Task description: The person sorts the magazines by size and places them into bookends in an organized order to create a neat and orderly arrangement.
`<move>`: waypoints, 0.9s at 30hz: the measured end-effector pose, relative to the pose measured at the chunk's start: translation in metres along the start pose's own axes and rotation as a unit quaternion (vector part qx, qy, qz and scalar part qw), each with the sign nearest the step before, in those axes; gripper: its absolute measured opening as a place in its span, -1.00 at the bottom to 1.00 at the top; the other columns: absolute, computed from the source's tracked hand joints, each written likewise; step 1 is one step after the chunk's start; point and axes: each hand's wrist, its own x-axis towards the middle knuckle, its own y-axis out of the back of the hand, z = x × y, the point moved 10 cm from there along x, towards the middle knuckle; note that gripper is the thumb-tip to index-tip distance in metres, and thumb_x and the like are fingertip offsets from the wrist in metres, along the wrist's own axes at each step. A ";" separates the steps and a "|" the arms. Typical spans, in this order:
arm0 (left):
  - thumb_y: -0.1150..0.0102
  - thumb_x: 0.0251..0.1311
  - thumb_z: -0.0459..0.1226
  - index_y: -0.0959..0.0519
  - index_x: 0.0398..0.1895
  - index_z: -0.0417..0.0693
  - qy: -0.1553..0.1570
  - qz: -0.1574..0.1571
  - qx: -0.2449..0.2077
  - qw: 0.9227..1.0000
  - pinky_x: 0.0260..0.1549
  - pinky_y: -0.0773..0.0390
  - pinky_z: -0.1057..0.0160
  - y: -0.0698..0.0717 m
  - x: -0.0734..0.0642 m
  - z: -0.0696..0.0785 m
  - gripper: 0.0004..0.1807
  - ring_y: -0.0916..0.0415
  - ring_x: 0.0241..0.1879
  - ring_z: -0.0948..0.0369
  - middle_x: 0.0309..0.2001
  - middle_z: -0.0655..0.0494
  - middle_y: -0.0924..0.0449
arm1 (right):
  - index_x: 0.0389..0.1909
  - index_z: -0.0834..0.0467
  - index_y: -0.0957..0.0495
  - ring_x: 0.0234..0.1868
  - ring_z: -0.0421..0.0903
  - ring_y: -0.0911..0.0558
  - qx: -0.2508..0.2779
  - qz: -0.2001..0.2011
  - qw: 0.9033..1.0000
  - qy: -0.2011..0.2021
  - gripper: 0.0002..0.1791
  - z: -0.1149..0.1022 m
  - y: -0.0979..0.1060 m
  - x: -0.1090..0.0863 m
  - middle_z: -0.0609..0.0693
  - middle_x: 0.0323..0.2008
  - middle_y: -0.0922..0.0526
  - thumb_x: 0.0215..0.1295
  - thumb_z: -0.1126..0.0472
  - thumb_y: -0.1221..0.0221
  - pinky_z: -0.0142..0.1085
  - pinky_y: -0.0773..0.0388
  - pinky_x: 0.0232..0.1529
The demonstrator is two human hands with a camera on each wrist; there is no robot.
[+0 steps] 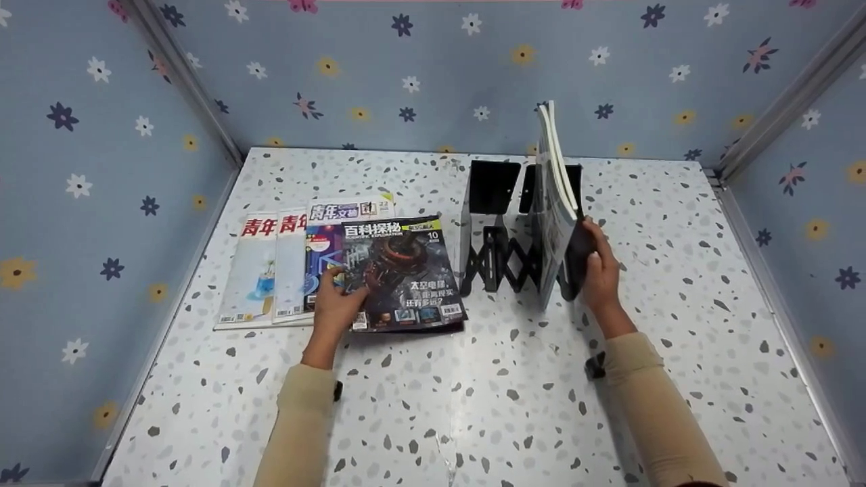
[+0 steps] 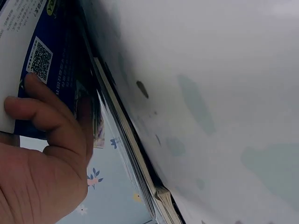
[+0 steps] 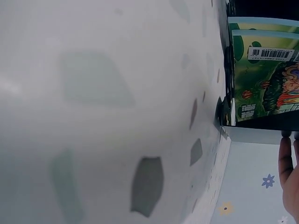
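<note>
My left hand (image 1: 336, 306) pinches the left edge of a dark magazine (image 1: 406, 270), thumb on its front cover. In the left wrist view, the fingers lie against a blue-and-white back cover (image 2: 60, 60) with a QR code. Beneath the dark magazine, others overlap to the left, among them a purple-blue magazine (image 1: 325, 247). My right hand (image 1: 601, 277) rests along the outer side of a black expandable bookend (image 1: 496, 188), fingers fairly straight. Inside the bookend, magazines (image 1: 551, 216) stand upright against its right plate; their green covers (image 3: 257, 79) show in the right wrist view.
Two pale magazines (image 1: 247, 284) with red titles lie overlapped at the left of the speckled white table (image 1: 514, 406). Flower-patterned panels (image 1: 433, 67) enclose the table at the back and both sides. The bookend's crossed links (image 1: 517, 264) span between its end plates.
</note>
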 end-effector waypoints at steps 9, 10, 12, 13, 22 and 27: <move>-0.17 -0.07 -0.08 -0.13 0.26 0.14 -0.030 0.011 0.016 0.999 -0.31 -0.49 0.17 0.000 0.003 0.004 -0.24 -0.47 -0.13 0.08 -0.05 -0.20 -0.47 | 0.11 0.49 -0.20 0.23 0.25 -0.16 0.001 -0.003 1.000 0.001 -0.35 -0.001 0.001 0.001 0.42 0.13 -0.24 0.31 -0.04 0.20 -0.28 -0.03 0.28; -0.15 -0.05 -0.07 -0.14 0.26 0.15 -0.036 0.014 0.018 0.999 -0.37 -0.49 0.18 0.000 0.003 0.005 -0.27 -0.50 -0.20 0.07 -0.12 -0.21 -0.50 | 0.11 0.49 -0.20 0.23 0.24 -0.17 -0.002 -0.002 1.000 0.001 -0.35 -0.001 0.001 0.001 0.42 0.13 -0.25 0.31 -0.03 0.21 -0.28 -0.03 0.28; -0.13 -0.02 -0.06 -0.16 0.24 0.13 -0.049 0.023 0.024 0.998 -0.51 -0.46 0.22 0.002 0.003 0.007 -0.31 -0.52 -0.34 0.09 -0.28 -0.18 -0.56 | 0.11 0.50 -0.20 0.24 0.21 -0.17 -0.005 -0.002 1.000 0.001 -0.33 -0.001 0.001 0.001 0.42 0.13 -0.24 0.31 -0.06 0.21 -0.27 -0.03 0.28; -0.13 -0.01 -0.05 -0.18 0.22 0.13 -0.053 0.029 0.023 0.998 -0.58 -0.43 0.24 0.003 0.002 0.008 -0.33 -0.51 -0.45 0.11 -0.40 -0.14 -0.57 | 0.11 0.50 -0.19 0.24 0.20 -0.17 -0.005 -0.002 1.000 0.001 -0.32 -0.001 0.001 0.001 0.43 0.13 -0.24 0.31 -0.06 0.20 -0.27 -0.02 0.28; -0.20 -0.10 -0.09 -0.20 0.21 0.16 -0.052 0.061 0.025 0.996 -0.79 -0.27 0.29 0.007 0.002 0.007 -0.29 -0.28 -0.78 0.28 -0.75 0.15 -0.35 | 0.12 0.50 -0.19 0.23 0.24 -0.16 -0.009 -0.006 1.000 0.001 -0.28 0.000 0.000 0.000 0.41 0.13 -0.25 0.29 -0.11 0.21 -0.26 0.02 0.30; -0.21 -0.14 -0.11 -0.23 0.20 0.28 -0.055 0.080 0.036 0.995 -0.83 -0.25 0.31 0.008 0.000 0.010 -0.29 -0.24 -0.84 0.28 -0.81 0.17 -0.31 | 0.12 0.48 -0.20 0.24 0.24 -0.16 -0.007 -0.004 1.000 -0.008 -0.30 0.003 0.000 0.000 0.40 0.14 -0.25 0.29 -0.09 0.21 -0.26 0.00 0.29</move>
